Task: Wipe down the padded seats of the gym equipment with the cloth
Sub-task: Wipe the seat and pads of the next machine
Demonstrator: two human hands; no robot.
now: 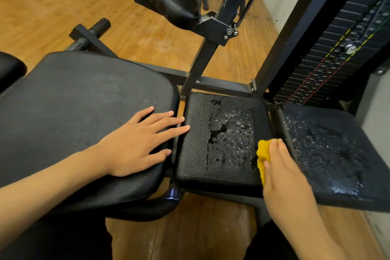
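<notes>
Head view: your right hand (282,167) grips the balled cloth (263,154), likely soft and light, at the edge of the wet, slick middle pad (217,133). Your left hand (143,139) lies flat on the large pad (73,101), holding nothing.

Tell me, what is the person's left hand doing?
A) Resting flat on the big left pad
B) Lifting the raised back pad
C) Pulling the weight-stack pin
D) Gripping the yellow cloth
A: the left hand lies flat, fingers straight, on the large left pad; the yellow cloth is in the right hand, at the edge of the middle pad.
</notes>
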